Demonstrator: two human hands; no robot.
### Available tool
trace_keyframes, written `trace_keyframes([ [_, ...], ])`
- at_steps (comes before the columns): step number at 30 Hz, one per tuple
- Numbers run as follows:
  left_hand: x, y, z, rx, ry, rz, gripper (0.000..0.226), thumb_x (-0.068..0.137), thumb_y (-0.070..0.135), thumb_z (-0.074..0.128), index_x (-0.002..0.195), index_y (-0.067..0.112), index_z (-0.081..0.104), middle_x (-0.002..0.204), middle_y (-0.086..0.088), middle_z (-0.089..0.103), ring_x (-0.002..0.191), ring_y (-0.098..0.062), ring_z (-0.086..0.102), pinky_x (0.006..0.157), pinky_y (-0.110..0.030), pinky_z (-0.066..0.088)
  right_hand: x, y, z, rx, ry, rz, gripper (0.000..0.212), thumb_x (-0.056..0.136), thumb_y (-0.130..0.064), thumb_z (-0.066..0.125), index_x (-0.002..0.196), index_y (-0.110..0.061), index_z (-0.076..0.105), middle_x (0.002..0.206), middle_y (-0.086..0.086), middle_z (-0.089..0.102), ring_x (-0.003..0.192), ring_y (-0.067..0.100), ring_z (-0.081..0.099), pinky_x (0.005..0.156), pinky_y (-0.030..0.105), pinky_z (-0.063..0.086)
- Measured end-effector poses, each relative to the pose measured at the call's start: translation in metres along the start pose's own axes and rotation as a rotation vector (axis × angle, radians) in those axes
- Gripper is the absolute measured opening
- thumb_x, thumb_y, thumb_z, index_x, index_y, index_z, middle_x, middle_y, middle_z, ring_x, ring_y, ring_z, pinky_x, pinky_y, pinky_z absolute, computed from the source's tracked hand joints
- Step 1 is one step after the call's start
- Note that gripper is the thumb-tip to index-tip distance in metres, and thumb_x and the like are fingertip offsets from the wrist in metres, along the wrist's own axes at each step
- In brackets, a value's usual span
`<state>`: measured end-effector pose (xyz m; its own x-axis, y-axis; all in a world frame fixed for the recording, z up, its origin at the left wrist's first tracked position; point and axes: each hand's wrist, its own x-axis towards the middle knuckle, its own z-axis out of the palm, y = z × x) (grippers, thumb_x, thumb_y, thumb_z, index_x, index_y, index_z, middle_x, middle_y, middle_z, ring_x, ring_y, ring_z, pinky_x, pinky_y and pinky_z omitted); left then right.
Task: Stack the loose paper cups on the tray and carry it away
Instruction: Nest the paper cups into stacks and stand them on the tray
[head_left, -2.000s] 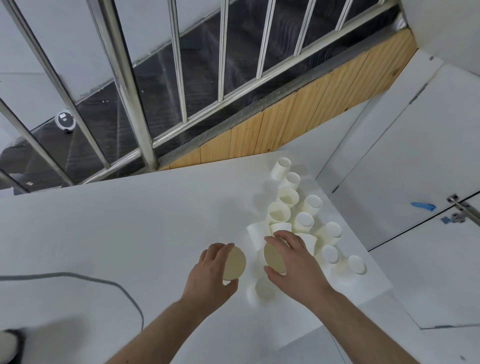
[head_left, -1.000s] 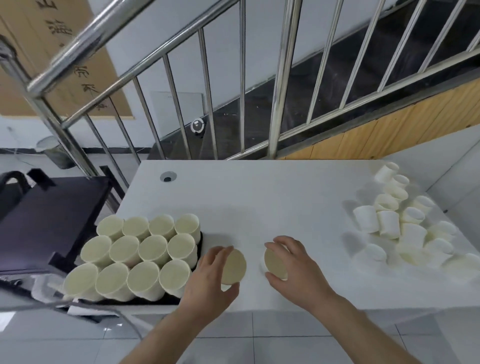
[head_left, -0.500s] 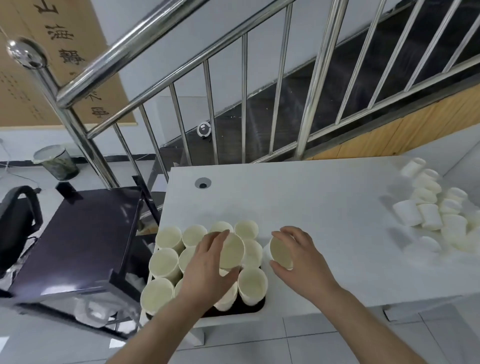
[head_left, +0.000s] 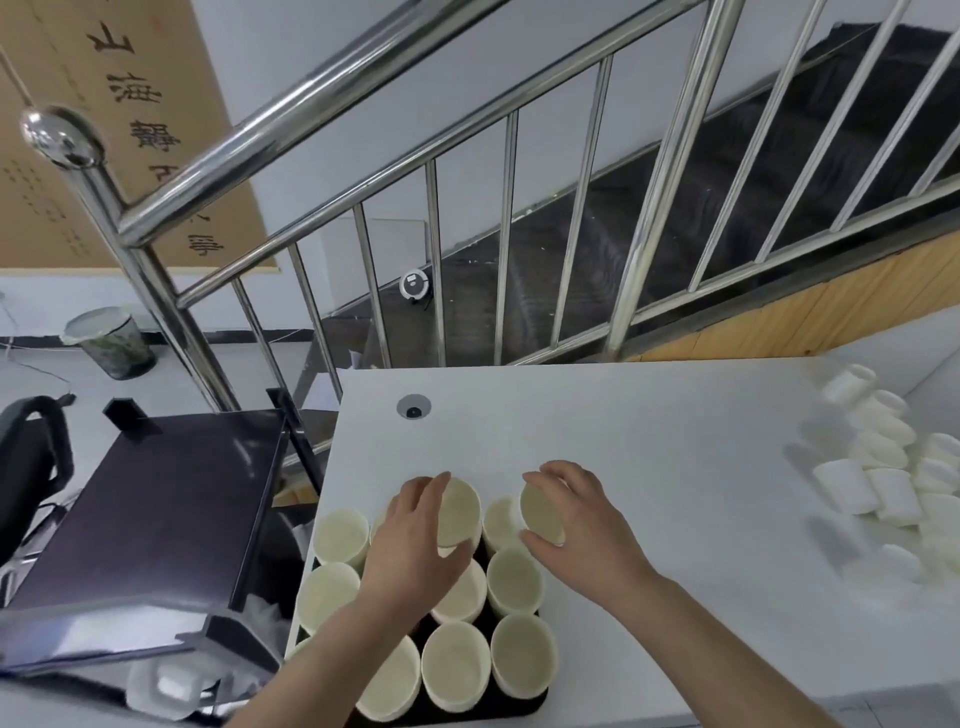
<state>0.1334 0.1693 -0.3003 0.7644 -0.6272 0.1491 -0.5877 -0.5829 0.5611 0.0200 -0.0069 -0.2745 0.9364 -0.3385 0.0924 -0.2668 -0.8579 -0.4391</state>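
Note:
A dark tray (head_left: 535, 699) sits at the white table's near left corner, filled with several upright cream paper cups (head_left: 456, 665). My left hand (head_left: 415, 551) grips one paper cup (head_left: 460, 512) above the tray's far rows. My right hand (head_left: 582, 525) grips another cup (head_left: 541, 513) just over the tray's far right corner. A heap of loose white cups (head_left: 883, 467) lies at the table's right end, some on their sides.
The white table (head_left: 649, 441) has a cable hole (head_left: 413, 406) at its far left. A dark cart shelf (head_left: 156, 499) stands left of the table. A steel stair railing (head_left: 519, 208) runs behind. A bin (head_left: 111, 343) stands on the floor far left.
The view swung left from the loose heap to the tray. Both hands carried their cups leftward and now hold them over the tray's far side.

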Motion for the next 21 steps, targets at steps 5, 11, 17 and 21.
trace_keyframes([
  [5,0.017,-0.009,0.01,0.044,-0.053,-0.071,0.076,0.079,0.035,0.066,0.145,0.021,0.031,0.138,0.004,0.039,0.123,-0.019,0.042,0.086,-0.03,0.048,0.031,0.007,0.015,0.029,-0.097,-0.043,0.057,0.088,-0.035,0.06,0.142,-0.029,0.04,0.14,-0.012,0.032,0.133,0.007,0.028,0.088,0.024,0.047],
  [11,0.028,-0.014,0.026,0.068,-0.138,-0.139,0.078,0.083,0.041,0.062,0.148,0.023,0.023,0.142,0.005,0.034,0.127,-0.015,0.038,0.091,-0.024,0.041,0.053,0.02,0.034,0.029,-0.205,-0.071,0.056,0.089,-0.037,0.057,0.141,-0.029,0.04,0.138,-0.013,0.033,0.131,0.006,0.028,0.088,0.026,0.047],
  [17,0.033,-0.018,0.039,0.138,-0.218,-0.178,0.079,0.084,0.049,0.059,0.148,0.024,0.021,0.143,0.007,0.033,0.129,-0.015,0.037,0.095,-0.025,0.039,0.061,0.03,0.048,0.026,-0.282,-0.092,0.059,0.087,-0.037,0.06,0.142,-0.027,0.039,0.139,-0.011,0.033,0.131,0.008,0.03,0.089,0.027,0.048],
  [21,0.035,-0.023,0.045,0.184,-0.243,-0.205,0.083,0.079,0.058,0.06,0.147,0.029,0.021,0.143,0.012,0.03,0.131,-0.012,0.035,0.099,-0.029,0.037,0.065,0.035,0.054,0.015,-0.343,-0.082,0.064,0.086,-0.043,0.062,0.143,-0.028,0.037,0.139,-0.011,0.032,0.131,0.008,0.029,0.091,0.027,0.046],
])
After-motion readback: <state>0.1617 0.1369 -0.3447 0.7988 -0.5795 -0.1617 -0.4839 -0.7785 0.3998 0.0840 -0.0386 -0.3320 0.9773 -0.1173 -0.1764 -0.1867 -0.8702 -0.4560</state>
